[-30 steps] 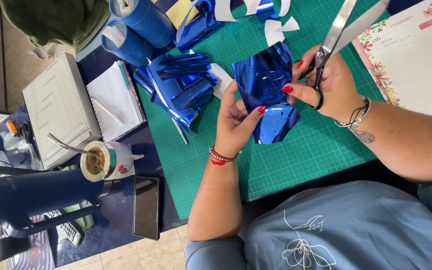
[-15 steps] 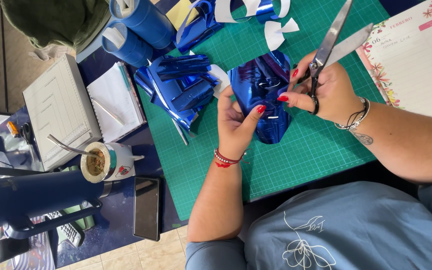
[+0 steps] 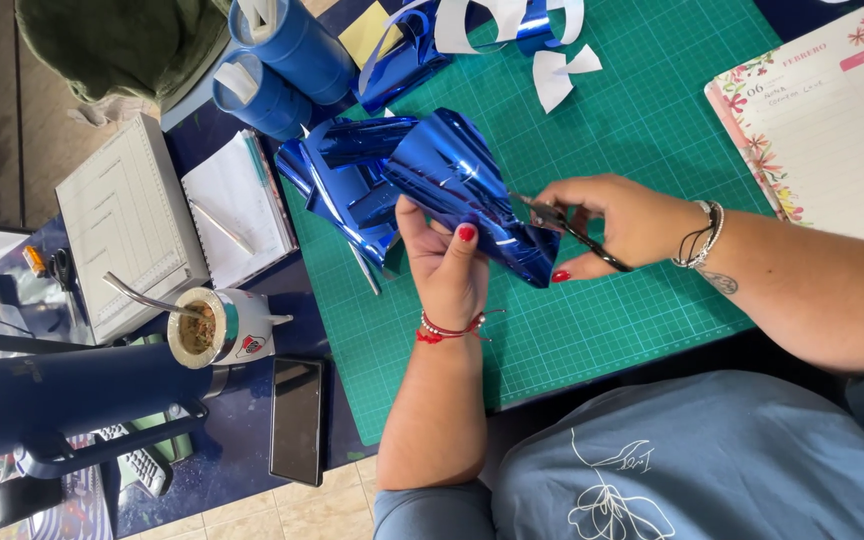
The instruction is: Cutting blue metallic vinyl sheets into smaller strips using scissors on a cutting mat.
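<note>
Left hand (image 3: 447,265) is closed around a shiny blue foil sheet (image 3: 462,185), held above the green cutting mat (image 3: 652,130). Scissors (image 3: 567,228) are gripped by the right hand (image 3: 617,222) at its edge. Foil should be kept taut for a clean cut.

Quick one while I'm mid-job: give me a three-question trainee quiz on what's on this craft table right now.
1. True or false: the right hand holds scissors against the blue foil sheet.
2. Which hand grips the foil sheet from below?
A. the left hand
B. a co-worker's hand
C. neither
3. Fill in: the work is held over a ____ cutting mat.

Key:
1. True
2. A
3. green
</note>
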